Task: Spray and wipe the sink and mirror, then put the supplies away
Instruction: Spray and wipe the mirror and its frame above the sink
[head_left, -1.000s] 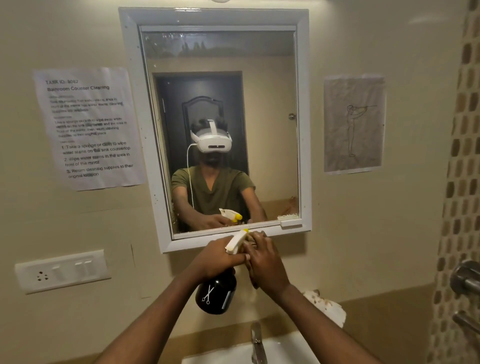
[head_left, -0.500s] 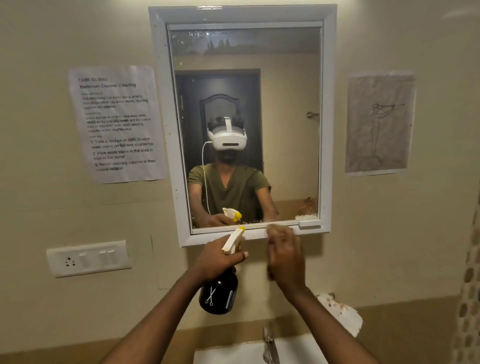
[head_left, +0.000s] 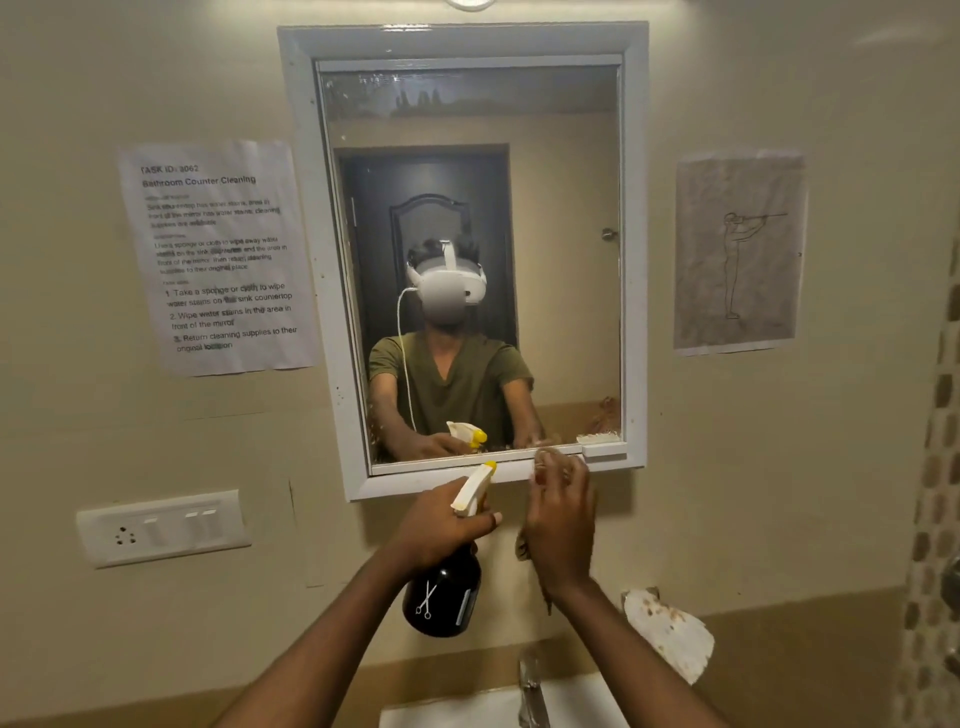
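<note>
Just below the mirror (head_left: 470, 260), the left hand (head_left: 441, 530) has its grip wrapped round the neck of a rigid, likely slippery black spray bottle (head_left: 443, 597), while the right hand (head_left: 561, 519) clutches a limp brown cloth (head_left: 523, 545).

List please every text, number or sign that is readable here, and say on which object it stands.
Paper notice, heading: "TASK ID: 3062", "Bathroom Counter Cleaning"
Notice, step 1: "Take a sponge or cloth to wipe water stains on the sink countertop"
Notice, step 3: "Return cleaning supplies to their original location"
Notice, small paragraphs and step 2: too blurred to quote fully.
Spray bottle: white scissors symbol, no words.
Drawing sheet: figure sketch, no text.
</note>
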